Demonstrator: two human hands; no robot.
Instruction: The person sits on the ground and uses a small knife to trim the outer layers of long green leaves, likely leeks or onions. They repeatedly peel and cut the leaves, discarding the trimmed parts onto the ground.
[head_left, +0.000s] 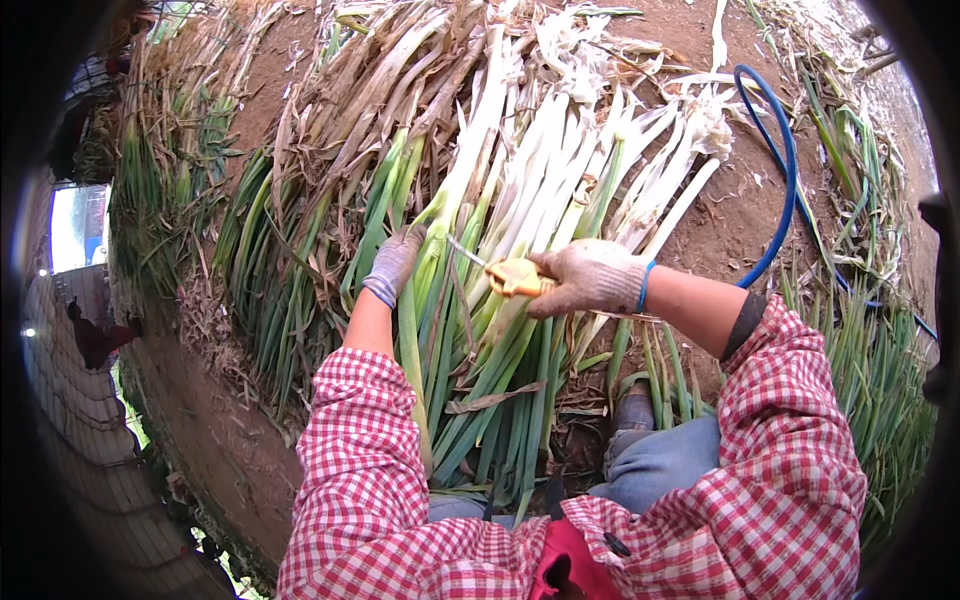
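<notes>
My left hand [396, 262], in a pale knit glove, is closed on a green onion stalk [440, 210] with a white lower stem and green leaves. My right hand [590, 275], gloved too, grips a yellow hand tool [515, 275] with a thin metal nozzle pointing up-left toward that stalk, just right of my left hand. Beneath and around both hands lie several long green onions [540, 170], their white stems and ragged root ends toward the top, their leaves [500, 420] toward me. Part of the held stalk is hidden by my fingers.
Dry, untrimmed onions [380, 60] and leafy bundles [160, 180] lie on brown soil [705, 240] at top and left. A blue hose [784, 180] loops at right beside more green leaves [850, 400]. My bent leg [650, 460] is below. A dark figure [95, 335] is at far left.
</notes>
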